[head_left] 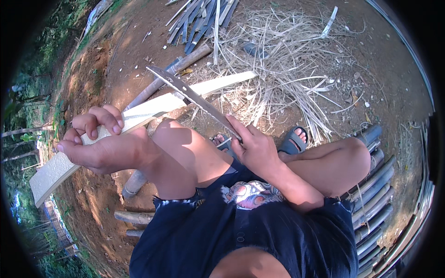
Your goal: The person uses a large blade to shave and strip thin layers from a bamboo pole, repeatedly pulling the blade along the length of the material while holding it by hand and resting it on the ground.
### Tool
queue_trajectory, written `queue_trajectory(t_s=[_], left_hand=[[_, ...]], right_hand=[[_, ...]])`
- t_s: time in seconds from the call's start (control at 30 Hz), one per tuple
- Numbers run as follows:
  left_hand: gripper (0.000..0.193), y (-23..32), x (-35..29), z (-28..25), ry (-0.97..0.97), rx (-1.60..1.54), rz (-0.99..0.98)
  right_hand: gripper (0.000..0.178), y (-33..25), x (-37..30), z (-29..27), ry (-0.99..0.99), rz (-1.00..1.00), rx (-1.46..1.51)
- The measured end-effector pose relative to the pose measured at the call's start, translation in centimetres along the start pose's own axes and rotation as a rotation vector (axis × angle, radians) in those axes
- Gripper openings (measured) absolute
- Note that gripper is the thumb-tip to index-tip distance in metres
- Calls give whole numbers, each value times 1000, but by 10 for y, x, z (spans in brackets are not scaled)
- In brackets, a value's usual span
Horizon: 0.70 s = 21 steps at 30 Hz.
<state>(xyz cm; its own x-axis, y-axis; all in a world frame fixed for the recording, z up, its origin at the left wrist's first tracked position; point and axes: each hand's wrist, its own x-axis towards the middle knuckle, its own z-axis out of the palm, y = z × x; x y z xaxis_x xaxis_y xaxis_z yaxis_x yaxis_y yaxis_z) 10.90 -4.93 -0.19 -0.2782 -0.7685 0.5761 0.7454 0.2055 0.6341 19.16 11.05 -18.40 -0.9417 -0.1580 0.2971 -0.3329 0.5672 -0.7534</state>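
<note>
My left hand (pixel 104 141) is wrapped round a long, pale bamboo strip (pixel 150 109). One end of the strip sticks out past the hand at the lower left, and the other slants up over the ground ahead. In my right hand (pixel 254 147) is a large knife (pixel 201 102), its handle mostly hidden by the fingers. The dark blade slants up and left, crossing the strip beyond my left hand; its edge appears to touch it there.
A heap of thin bamboo shavings (pixel 282 60) lies ahead on the dirt. Dark split slats (pixel 201 21) are piled farther off. A bamboo pole (pixel 190 59) rests on the ground behind the strip. I sit on a bamboo-pole bench (pixel 375 204), with sandals (pixel 293 141) on my feet.
</note>
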Motion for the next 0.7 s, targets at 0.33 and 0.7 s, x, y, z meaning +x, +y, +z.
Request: queue_trajectory(t_s=[0.33, 0.7], left_hand=[[30, 2, -2, 9, -212, -111, -7], [22, -12, 3, 53, -205, 58, 108]], right_hand=[[63, -1, 40, 6, 104, -2, 103], [58, 48, 5, 16, 132, 112, -43]])
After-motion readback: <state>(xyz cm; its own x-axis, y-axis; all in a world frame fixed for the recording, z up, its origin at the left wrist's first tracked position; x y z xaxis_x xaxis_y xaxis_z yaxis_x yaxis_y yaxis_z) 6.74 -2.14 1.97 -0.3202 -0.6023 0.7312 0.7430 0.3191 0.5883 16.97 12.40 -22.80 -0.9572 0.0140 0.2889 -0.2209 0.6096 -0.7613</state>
